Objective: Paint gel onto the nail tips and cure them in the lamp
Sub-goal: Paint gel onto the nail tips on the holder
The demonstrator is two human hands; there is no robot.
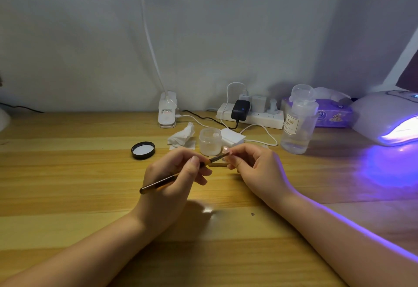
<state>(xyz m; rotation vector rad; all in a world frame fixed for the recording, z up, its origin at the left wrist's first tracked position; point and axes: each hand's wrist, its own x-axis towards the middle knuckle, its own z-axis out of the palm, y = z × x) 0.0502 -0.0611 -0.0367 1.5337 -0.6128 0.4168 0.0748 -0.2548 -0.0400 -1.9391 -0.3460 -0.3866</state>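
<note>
From my feed, the left hand [174, 178] has its fingers curled around a dark brush [178, 174], pinching it like a pen with the bristle end angled up to the right. The right hand [253, 166] pinches a small pale nail tip [226, 150] between thumb and forefinger, just above the wooden surface [67, 173]. The brush end meets the nail tip, though I think the contact is too small to confirm. Just behind the hands stands an open frosted jar [210, 140], its black lid [143, 150] lying to the left. A crumpled tissue [183, 136] lies between them. The curing lamp [384, 119] glows violet at far right, beside a clear pump bottle [297, 126].
</note>
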